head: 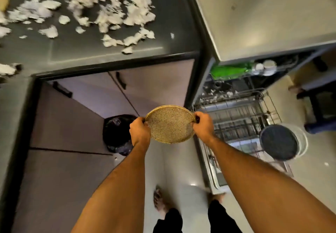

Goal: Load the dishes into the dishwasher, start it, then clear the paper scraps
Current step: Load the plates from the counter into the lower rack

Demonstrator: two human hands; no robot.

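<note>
We saw a dark bench above pale cabinet doors with black handles. A black bin bag sat on the glossy floor beside the cabinets. A tan rounded object, too blurred to identify, lay at the bench's far left edge.

I see both of the person's arms extended forward and down, bare to the frame edge, converging toward the centre. The left hand has its fingers curled round the left rim of the speckled plate; the back of the hand faces the camera. The right hand grips the opposite rim the same way, knuckles up. Wrists are roughly straight. Both bare feet stand on the floor below, legs in dark trousers.
</note>
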